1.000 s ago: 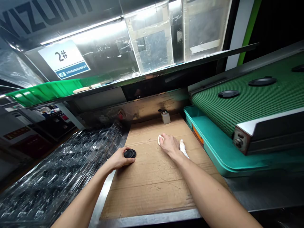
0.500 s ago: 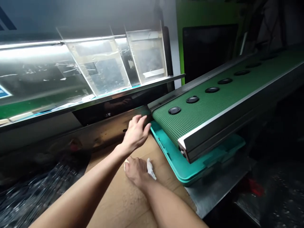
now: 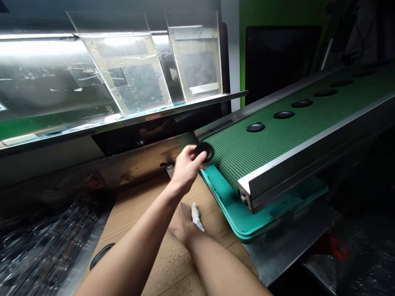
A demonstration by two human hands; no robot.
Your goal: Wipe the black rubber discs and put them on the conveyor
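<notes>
My left hand is closed on a black round disc, thumb on its face, just off the near end of the green conveyor belt. Lower down, over the brown cardboard, my right hand is closed round a white cloth that sticks out on its right side. My left forearm covers part of that hand. More black discs lie in a row along the belt. Another dark disc is partly hidden behind my left forearm.
Under the belt's end sits a teal plastic bin. The conveyor's metal side rail juts toward me. Clear plastic bags lie at the left. Behind is a lit panel with clear sheets, and a dark screen stands beyond the belt.
My left hand has reached forward and right and taken the nearest disc off the belt. The view has shifted slightly. My right hand stays low over the cardboard, now more covered by the left forearm.
</notes>
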